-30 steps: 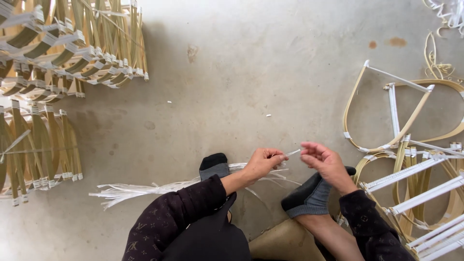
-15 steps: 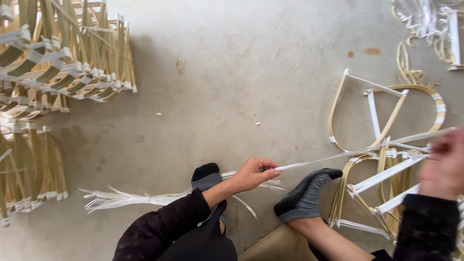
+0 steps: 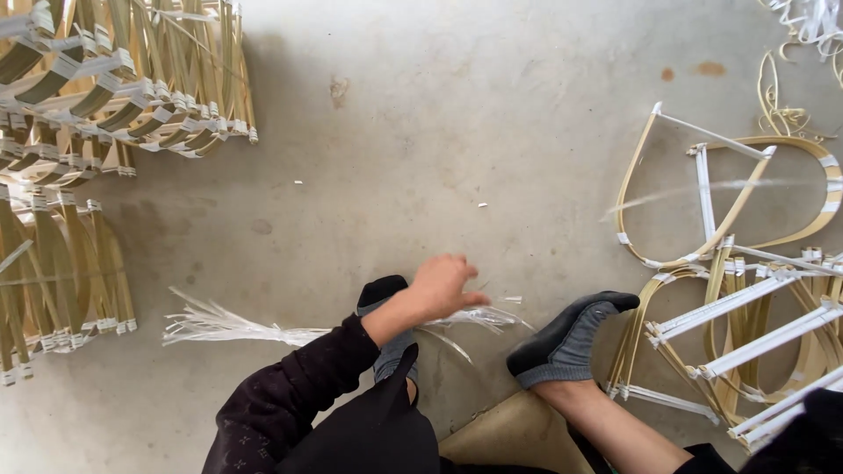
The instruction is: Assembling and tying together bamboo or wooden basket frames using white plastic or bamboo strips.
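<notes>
My left hand hovers low over the floor, back up and fingers stretched out, with the fingertips on a loose bundle of thin white strips. The bundle lies across the concrete and passes by my two feet in dark socks. A single white strip shows as a blurred streak in the air at the right, away from my left hand. My right hand is out of the picture; only its dark sleeve shows at the bottom right corner.
Stacks of tied bamboo-strip frames fill the left side. More teardrop-shaped bamboo frames with white bindings lie in a heap at the right. A tangle of white strips sits in the top right corner. Brown cardboard lies under my legs.
My hands drew apart, stretching one strip to the right. My right hand has left the view with it, and my left hand has let go and dropped onto the bundle.
</notes>
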